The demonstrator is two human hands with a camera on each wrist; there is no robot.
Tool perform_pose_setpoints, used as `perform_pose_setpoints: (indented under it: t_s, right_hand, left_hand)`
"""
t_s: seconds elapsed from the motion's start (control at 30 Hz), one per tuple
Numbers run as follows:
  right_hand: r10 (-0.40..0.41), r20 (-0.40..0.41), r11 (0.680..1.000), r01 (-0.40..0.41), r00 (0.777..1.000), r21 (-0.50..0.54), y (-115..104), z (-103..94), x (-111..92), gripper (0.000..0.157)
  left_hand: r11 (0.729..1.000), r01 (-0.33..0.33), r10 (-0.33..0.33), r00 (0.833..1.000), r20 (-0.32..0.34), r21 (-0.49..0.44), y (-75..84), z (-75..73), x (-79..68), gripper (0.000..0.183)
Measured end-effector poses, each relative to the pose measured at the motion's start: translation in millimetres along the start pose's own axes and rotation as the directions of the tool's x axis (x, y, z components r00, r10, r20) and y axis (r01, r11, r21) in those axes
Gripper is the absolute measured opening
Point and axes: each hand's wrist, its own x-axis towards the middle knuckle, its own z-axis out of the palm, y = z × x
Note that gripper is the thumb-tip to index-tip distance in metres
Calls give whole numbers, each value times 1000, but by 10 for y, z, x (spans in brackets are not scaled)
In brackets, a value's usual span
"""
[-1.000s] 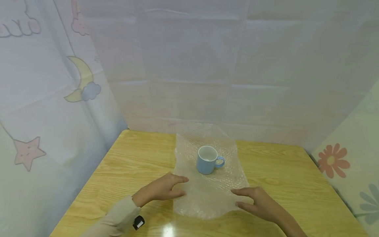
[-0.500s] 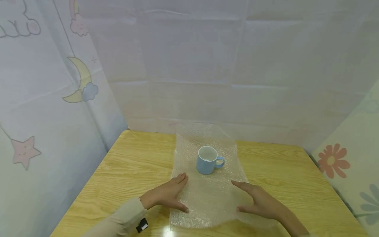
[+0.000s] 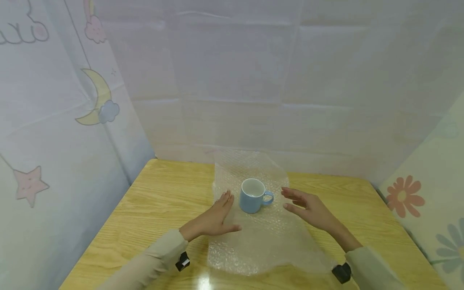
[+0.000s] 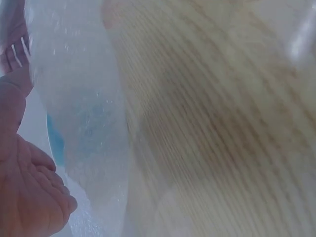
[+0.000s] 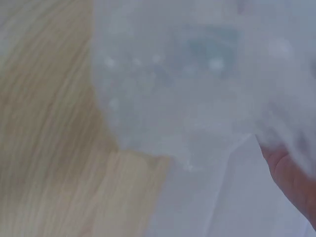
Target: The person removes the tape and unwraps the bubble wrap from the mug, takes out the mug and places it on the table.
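Observation:
A light blue mug point(image 3: 250, 202) with a white inside stands upright on a sheet of bubble wrap point(image 3: 250, 249), its handle to the right. My left hand point(image 3: 214, 219) is just left of the mug, fingers straight and thumb spread, over the wrap's left edge. To the right of the handle is my right hand point(image 3: 312, 208), fingers loosely bent with nothing held. In the left wrist view, the bubble wrap point(image 4: 81, 59) hides most of the mug point(image 4: 57, 143) beside my left hand point(image 4: 29, 192). The right wrist view is blurred, with bubble wrap point(image 5: 148, 89) over part of my right hand point(image 5: 291, 182).
The wooden table point(image 3: 170, 193) extends on both sides of the wrap. A pale sheet point(image 3: 232, 80) hangs behind it, and printed cloths point(image 3: 47, 133) close in the sides. Small black devices point(image 3: 183, 262) sit at both wrists.
Both hands have moved forward from the wrap's near part to either side of the mug. The wrap's near right edge has spread rightward; the mug stands where it was.

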Motion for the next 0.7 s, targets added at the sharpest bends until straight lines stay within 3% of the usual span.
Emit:
perform_pose_setpoints:
  t_s: [0.2,0.43,0.7]
  right_hand:
    - [176,-63,964,-159,982,212,-11,-18,248,51]
    - [292,-126,894,-223,948,389,158,112,434,52]
    - [407,-152,833,-298,901,467,405,315,506,52]
  left_hand:
    - [998,45,-46,999,-11,-49,-58,31,84,107]
    - [991,129,-128,990,62,-23,-79,176,94,123]
    - [986,153,-160,982,99,67,-65,279,59,134]
